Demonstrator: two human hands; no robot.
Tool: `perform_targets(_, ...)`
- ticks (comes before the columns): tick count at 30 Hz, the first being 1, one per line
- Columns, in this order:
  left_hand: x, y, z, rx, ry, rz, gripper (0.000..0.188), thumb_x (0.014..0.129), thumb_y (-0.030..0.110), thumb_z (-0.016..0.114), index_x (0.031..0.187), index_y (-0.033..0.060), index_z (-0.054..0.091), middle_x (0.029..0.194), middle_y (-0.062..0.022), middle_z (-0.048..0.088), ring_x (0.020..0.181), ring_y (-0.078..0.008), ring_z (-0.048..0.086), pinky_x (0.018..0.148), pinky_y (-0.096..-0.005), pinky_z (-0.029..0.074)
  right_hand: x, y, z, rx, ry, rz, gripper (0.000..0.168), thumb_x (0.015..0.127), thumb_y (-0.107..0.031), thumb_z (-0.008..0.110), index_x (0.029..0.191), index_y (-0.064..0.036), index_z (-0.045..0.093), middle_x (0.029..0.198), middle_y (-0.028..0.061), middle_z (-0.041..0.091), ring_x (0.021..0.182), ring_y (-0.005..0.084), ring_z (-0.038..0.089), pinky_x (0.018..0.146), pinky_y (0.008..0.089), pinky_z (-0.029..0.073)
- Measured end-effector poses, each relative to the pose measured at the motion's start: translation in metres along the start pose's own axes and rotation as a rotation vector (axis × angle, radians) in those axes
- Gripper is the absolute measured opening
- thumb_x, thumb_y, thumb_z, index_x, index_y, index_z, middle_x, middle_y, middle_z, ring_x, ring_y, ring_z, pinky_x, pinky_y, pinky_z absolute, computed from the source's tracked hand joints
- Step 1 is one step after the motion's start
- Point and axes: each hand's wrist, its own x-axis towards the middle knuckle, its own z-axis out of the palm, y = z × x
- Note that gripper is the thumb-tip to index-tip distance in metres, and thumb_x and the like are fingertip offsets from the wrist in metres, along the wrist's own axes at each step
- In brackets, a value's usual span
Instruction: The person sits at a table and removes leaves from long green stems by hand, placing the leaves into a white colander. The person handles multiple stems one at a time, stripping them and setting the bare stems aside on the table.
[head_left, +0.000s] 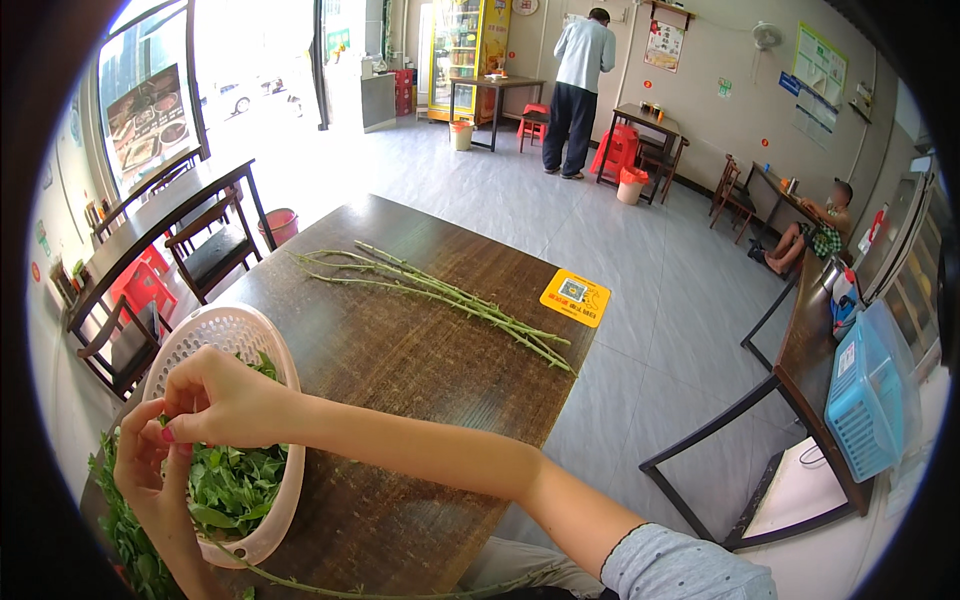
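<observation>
Above a pale plastic colander my two hands meet at the fingertips. My right hand pinches a bit of green leaf between thumb and fingers. My left hand curls close against it, its fingertips beside the same leaf; what they grip is hidden. Loose green leaves fill the colander's lower part. A long thin green stem runs from near my left wrist over the colander's rim and along the table's near edge. Left of the colander lies a bunch of leafy greens, partly behind my left forearm.
Several stripped stems lie across the dark wooden table. A yellow card with a printed code sits at its right corner. A side table with a blue plastic basket stands right. One person stands farther back; another sits at right.
</observation>
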Motion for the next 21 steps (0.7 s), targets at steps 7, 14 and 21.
perform_targets(7,-0.001,0.008,0.000,-0.006,0.012,0.000,0.026,0.074,0.008,0.059,0.098,0.0002,0.052,0.072,-0.0005,0.049,0.068,-0.0071,0.049,0.065,-0.0196,0.039,0.001,-0.001,-0.002,0.191,-0.040,0.078,0.009,0.068,0.000,0.057,0.077,0.004,0.055,0.064,0.0044,0.055,0.054,0.0073,0.051,0.047,0.0198,0.041)
perform_targets(14,-0.001,0.009,-0.005,-0.041,0.042,-0.060,0.025,0.077,0.012,0.055,0.098,-0.0009,0.052,0.074,-0.0018,0.051,0.066,-0.0071,0.047,0.061,-0.0194,0.037,0.002,0.002,0.001,0.135,-0.011,0.012,0.011,0.067,0.002,0.058,0.076,0.003,0.053,0.065,0.0042,0.054,0.055,0.0074,0.049,0.047,0.0200,0.039)
perform_targets(21,0.000,-0.005,-0.008,-0.014,0.079,-0.053,0.018,0.078,0.010,0.055,0.092,-0.0015,0.053,0.076,-0.0026,0.052,0.065,-0.0060,0.047,0.058,-0.0185,0.036,0.001,0.004,0.005,-0.133,0.024,-0.168,0.027,0.063,0.002,0.059,0.086,0.001,0.044,0.064,0.0070,0.055,0.054,0.0122,0.049,0.050,0.0248,0.039)
